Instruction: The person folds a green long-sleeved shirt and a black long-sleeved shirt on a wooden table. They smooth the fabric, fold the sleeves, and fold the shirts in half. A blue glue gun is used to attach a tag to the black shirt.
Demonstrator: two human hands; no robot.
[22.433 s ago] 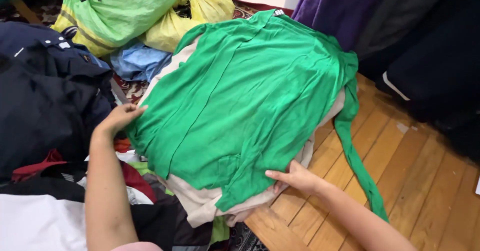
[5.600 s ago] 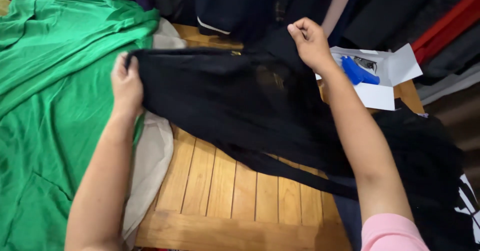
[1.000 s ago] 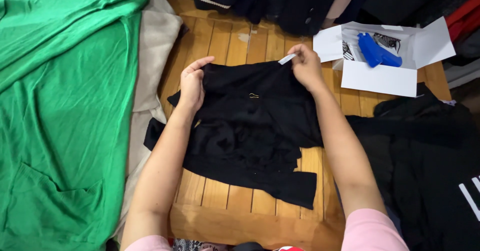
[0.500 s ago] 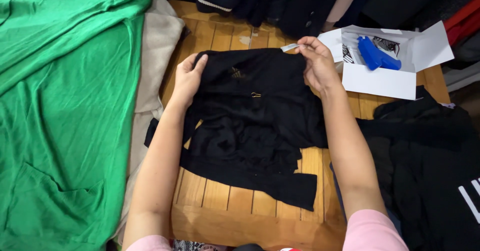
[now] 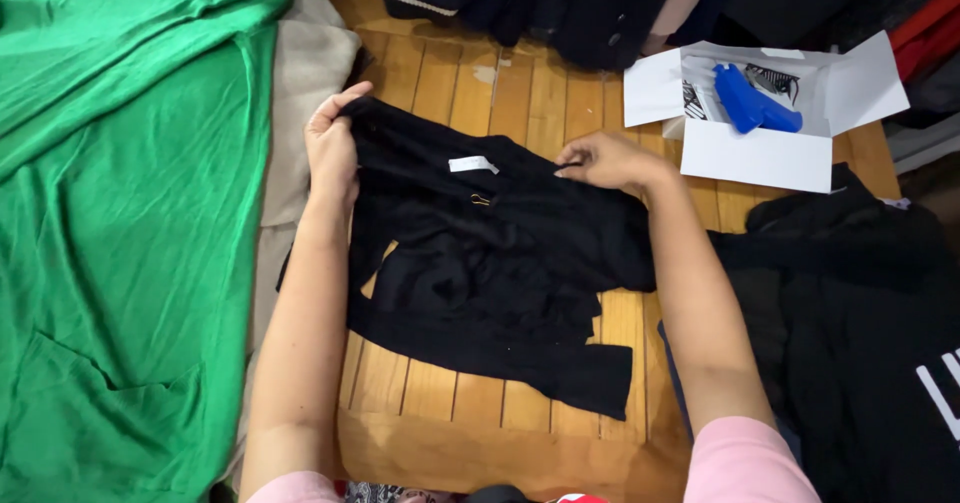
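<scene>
Left hand [image 5: 332, 148] grips a black garment's [image 5: 490, 273] top corner on a wooden table [image 5: 470, 73] while right hand [image 5: 603, 161] pinches its collar edge.

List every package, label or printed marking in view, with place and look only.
White box: top right on the wooden floor, flaps open, holding a blue tool.
White label: small rectangle at the neck of the black garment, between the hands.
White marking: right edge, on dark cloth.
</scene>
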